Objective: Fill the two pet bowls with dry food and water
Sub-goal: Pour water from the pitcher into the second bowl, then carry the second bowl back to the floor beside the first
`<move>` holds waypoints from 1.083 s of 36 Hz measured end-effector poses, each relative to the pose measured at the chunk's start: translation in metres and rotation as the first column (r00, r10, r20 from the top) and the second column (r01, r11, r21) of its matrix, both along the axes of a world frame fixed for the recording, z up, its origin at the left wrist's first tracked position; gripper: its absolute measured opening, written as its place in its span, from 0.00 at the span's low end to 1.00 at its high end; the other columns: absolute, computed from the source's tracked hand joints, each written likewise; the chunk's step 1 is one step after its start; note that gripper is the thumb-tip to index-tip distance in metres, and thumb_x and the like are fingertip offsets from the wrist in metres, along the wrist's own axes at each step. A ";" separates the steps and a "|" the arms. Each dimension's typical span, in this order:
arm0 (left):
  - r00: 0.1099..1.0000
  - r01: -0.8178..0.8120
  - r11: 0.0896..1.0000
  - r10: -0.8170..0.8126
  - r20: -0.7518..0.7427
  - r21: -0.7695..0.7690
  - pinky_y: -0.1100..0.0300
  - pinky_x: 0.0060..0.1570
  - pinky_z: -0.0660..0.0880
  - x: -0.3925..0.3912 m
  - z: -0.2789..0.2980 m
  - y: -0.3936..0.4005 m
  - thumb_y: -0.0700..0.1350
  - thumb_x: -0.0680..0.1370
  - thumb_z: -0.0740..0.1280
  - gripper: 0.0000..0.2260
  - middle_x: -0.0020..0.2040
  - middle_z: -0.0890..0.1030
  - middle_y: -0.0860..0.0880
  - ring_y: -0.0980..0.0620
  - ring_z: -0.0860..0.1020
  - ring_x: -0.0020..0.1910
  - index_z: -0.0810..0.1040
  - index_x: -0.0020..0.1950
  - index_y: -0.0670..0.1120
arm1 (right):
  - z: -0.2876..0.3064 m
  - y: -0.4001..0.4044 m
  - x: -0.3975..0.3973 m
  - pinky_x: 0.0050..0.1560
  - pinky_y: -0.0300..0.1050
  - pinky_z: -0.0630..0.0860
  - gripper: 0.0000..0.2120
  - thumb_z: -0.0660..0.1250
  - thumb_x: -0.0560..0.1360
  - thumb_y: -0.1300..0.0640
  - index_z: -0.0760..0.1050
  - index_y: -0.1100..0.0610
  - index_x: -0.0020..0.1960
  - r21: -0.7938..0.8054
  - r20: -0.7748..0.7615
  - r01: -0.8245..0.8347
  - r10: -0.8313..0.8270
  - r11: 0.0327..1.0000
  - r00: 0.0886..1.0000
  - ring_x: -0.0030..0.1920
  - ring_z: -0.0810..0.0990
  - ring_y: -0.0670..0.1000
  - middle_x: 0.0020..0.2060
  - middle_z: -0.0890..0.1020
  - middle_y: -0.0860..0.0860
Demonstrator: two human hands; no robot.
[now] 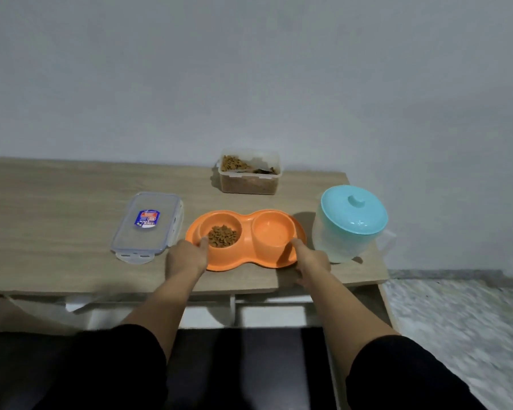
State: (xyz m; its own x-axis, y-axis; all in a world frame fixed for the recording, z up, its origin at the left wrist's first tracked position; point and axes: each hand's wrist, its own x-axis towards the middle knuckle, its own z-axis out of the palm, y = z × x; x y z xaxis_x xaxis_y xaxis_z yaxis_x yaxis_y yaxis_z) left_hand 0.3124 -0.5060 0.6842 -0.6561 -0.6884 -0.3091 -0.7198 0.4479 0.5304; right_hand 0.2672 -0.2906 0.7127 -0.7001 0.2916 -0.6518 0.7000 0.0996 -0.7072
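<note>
The orange double pet bowl (245,241) sat on the wooden bench (57,226), near its front edge. The left hand (187,257) gripped the rim beside the left well, thumb over the edge; the right hand (310,257) held the rim at the right well in the same way, thumb on top. How the remaining fingers lay under the rim could not be seen. The left well held dry kibble (222,235). The right well appeared to hold water, though the blur made this uncertain.

Judged step: positioning or lifting the filled bowl. Recommended handling: keep both ends level, move slowly, and avoid tilting toward the water side, since spilled water would wet the kibble.

Surroundings: the open food container (248,173) stood behind the bowl, against the wall. Its clear lid (147,226) lay just left of the bowl. The water pitcher (351,224) with a turquoise lid stood just right of the bowl, close to the right hand; sideways travel risked striking it
</note>
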 end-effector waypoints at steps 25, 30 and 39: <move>0.937 0.329 0.944 -0.322 0.134 -0.036 0.46 0.56 0.72 -0.013 0.000 -0.034 0.60 0.77 0.53 0.30 0.60 0.73 0.36 0.37 0.74 0.59 0.71 0.66 0.38 | 0.009 -0.065 0.068 0.53 0.58 0.80 0.34 0.71 0.68 0.47 0.65 0.60 0.69 0.083 0.012 0.533 -0.536 0.842 0.844 0.55 0.78 0.62 0.60 0.76 0.61; 0.925 0.366 0.930 -0.362 0.120 -0.018 0.44 0.61 0.71 -0.002 0.004 -0.017 0.60 0.77 0.54 0.30 0.63 0.73 0.35 0.37 0.71 0.63 0.70 0.66 0.37 | 0.014 -0.049 0.088 0.48 0.55 0.81 0.33 0.72 0.70 0.49 0.64 0.60 0.69 0.068 0.008 0.579 -0.581 0.812 0.814 0.54 0.79 0.62 0.61 0.75 0.62; 0.908 0.418 0.908 -0.418 0.027 0.004 0.47 0.56 0.74 0.021 0.023 0.038 0.59 0.77 0.54 0.28 0.59 0.77 0.37 0.36 0.76 0.58 0.69 0.63 0.37 | 0.024 -0.006 0.132 0.53 0.56 0.79 0.31 0.71 0.69 0.45 0.68 0.60 0.65 0.049 -0.040 0.667 -0.666 0.743 0.745 0.53 0.78 0.63 0.58 0.76 0.61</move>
